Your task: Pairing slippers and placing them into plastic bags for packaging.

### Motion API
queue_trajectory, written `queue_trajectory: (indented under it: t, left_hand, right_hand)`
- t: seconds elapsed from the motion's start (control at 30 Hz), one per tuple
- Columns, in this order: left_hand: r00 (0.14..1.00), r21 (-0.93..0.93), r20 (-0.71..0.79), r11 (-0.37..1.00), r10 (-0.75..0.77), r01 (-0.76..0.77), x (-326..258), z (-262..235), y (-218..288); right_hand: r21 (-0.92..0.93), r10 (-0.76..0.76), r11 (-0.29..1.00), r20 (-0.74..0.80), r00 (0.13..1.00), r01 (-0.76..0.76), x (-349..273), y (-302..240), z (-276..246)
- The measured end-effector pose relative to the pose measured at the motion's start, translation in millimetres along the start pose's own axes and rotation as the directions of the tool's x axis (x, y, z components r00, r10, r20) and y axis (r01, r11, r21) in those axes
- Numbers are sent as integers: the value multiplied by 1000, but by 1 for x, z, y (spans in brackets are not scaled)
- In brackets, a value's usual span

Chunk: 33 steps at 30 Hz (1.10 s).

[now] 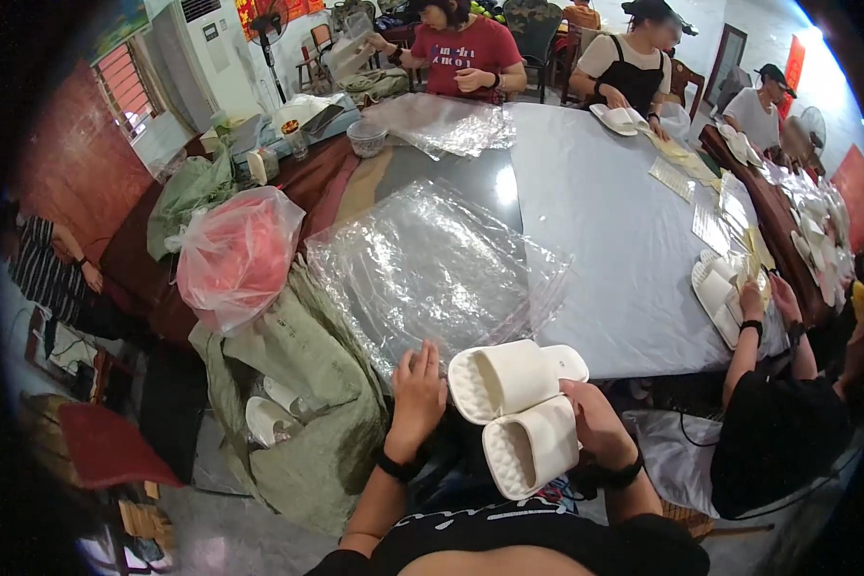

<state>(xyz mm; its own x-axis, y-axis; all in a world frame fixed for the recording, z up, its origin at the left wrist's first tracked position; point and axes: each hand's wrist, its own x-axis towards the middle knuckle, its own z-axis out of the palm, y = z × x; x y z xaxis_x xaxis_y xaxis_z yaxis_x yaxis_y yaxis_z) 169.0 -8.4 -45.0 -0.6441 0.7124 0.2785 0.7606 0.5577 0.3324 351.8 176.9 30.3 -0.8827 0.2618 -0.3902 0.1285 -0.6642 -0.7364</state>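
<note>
A pair of cream slide slippers with bumpy insoles is in my right hand, which is closed around their right side at the table's near edge. One slipper overlaps the other, toes facing left. My left hand lies with its fingers stretched out at the near edge of a stack of clear plastic bags. These bags spread over the table just beyond both hands. A dark band circles each of my wrists.
Left of me, an open green woven sack holds white slippers. A pink-filled plastic bag sits behind it. On the right, a co-worker's hands are beside more slippers. Two people stand across the table.
</note>
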Motion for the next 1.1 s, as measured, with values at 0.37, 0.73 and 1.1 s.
queue_trajectory:
  t: [0.37,0.73,1.1]
  left_hand:
    - [994,-88,-99,996,-36,27,1,-2,-14]
    - [977,3,-156,989,147,-148,-10,-33,13]
    - [921,-204,-38,900,387,-386,-23,-34,44]
  right_hand:
    - [-102,-9,995,15,1000,10,7,11,1]
    - [126,-85,990,117,990,70,24,20,16]
    - [441,-184,896,250,951,58,36,34,44]
